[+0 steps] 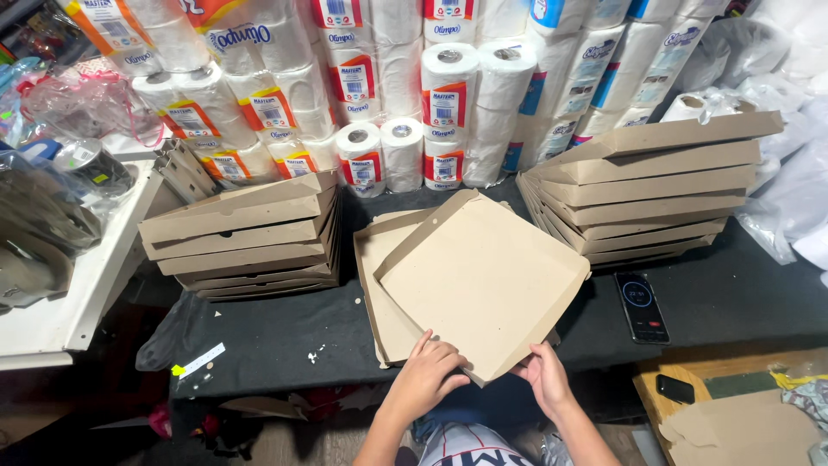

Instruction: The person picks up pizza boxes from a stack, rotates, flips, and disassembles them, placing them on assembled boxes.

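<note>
A flat brown cardboard box blank (483, 280), partly folded with raised side flaps, lies tilted over another flat blank (377, 267) on the dark table (285, 332). My left hand (429, 373) grips the near corner of the top blank from the left. From the right, my right hand (543, 373) holds the same corner, fingers under the edge. A stack of folded brown boxes (246, 237) stands to the left, and a taller leaning stack (647, 185) stands to the right.
Wrapped rolls of white paper (448, 103) are piled along the back. A black phone (642, 307) with a lit screen lies on the table at right, another dark phone (674, 389) on a wooden surface. A white shelf (65, 302) stands at left, plastic bags (798, 173) at right.
</note>
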